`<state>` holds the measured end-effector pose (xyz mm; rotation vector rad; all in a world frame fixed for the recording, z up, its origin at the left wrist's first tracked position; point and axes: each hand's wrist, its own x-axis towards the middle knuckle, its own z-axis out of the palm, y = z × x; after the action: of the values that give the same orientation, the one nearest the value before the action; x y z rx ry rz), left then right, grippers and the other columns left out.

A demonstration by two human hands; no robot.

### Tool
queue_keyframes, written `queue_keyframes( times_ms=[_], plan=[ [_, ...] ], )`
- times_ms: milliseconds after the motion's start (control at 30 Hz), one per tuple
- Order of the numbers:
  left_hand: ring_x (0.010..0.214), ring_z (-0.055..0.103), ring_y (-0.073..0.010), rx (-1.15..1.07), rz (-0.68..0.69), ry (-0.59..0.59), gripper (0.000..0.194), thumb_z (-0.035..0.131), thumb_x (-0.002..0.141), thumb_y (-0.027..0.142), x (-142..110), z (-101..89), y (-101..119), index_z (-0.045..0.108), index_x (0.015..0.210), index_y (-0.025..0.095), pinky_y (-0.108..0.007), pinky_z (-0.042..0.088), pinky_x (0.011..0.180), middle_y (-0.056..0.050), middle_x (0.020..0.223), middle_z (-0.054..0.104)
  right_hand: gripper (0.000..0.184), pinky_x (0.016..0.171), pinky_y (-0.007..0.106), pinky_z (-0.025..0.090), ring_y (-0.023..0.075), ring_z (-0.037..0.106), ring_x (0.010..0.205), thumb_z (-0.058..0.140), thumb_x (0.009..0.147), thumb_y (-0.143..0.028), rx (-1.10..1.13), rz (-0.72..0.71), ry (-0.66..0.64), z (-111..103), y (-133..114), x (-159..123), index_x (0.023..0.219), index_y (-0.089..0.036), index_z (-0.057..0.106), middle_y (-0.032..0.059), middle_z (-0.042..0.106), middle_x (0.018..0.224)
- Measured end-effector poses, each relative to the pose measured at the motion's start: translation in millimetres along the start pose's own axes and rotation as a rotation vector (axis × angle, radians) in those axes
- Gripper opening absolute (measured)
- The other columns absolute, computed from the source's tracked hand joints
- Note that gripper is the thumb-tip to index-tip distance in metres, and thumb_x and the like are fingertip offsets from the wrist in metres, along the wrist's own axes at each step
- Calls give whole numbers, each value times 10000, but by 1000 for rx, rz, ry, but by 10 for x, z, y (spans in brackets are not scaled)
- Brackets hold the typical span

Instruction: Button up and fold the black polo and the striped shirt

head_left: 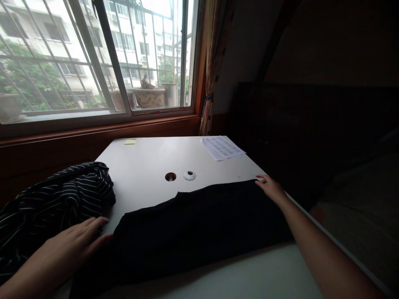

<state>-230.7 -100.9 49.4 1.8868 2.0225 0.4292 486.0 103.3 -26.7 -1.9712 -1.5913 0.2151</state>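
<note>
A long, dark black garment [199, 228] lies flattened across the near half of the white table; its exact kind is hard to make out. At its left end, my left hand [79, 238] is open, fingers stretched out and the thumb by the cloth's edge. My right hand [271, 189] touches the garment's far right corner, its fingers slightly bent and apart. Beside my left hand is a bunched black cloth with white stripes [77, 187], heaped on the table's left side. The garment's near left part fades into shadow.
The white table [149, 160] holds printed sheets [222, 148] at its far right and a yellow sticky note [130, 141] at its far left. A round cable hole [170, 177] lies beside a white round cover [189, 175]. Beyond stands a barred window [149, 54] with a tied curtain [207, 104].
</note>
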Motion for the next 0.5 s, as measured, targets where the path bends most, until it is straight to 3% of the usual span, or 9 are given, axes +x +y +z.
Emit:
queue_keyframes(
  times_ms=[100,167,233,367,500],
  plan=[
    [1087,602,-361,124,258,-51,493,509,846,648,372,112,783,704,1118,286,-461,479,926,-92,1187,651,446,669,318,473,220,648,729,620,753,-453,36,5,3,-4,-6,1,1141,-240,672,49,703,887],
    [1044,612,-307,54,416,-142,438,502,898,565,651,326,1251,680,1163,266,-396,484,907,-89,1143,647,458,674,321,477,221,648,732,631,746,-455,58,8,8,-3,-16,0,1143,-232,674,53,700,887],
    [1035,607,-281,-25,504,-155,385,521,916,485,903,596,1581,664,1181,243,-378,471,921,-101,1158,630,465,673,319,482,221,652,741,623,757,-452,81,8,15,-3,-28,-2,1161,-227,667,58,700,899],
    [1003,590,-278,-101,525,-80,277,610,875,398,1218,1046,1817,674,1071,212,-395,473,885,-103,1075,633,466,690,316,490,225,657,803,577,802,-443,108,-5,46,-8,-54,1,1202,-214,641,76,691,963],
    [909,598,-245,-162,480,-24,174,573,897,348,1277,1215,1771,635,953,196,-372,490,817,-80,959,622,452,712,316,484,218,644,817,545,829,-432,92,-36,73,1,-75,52,1221,-222,624,75,668,994]
  ],
)
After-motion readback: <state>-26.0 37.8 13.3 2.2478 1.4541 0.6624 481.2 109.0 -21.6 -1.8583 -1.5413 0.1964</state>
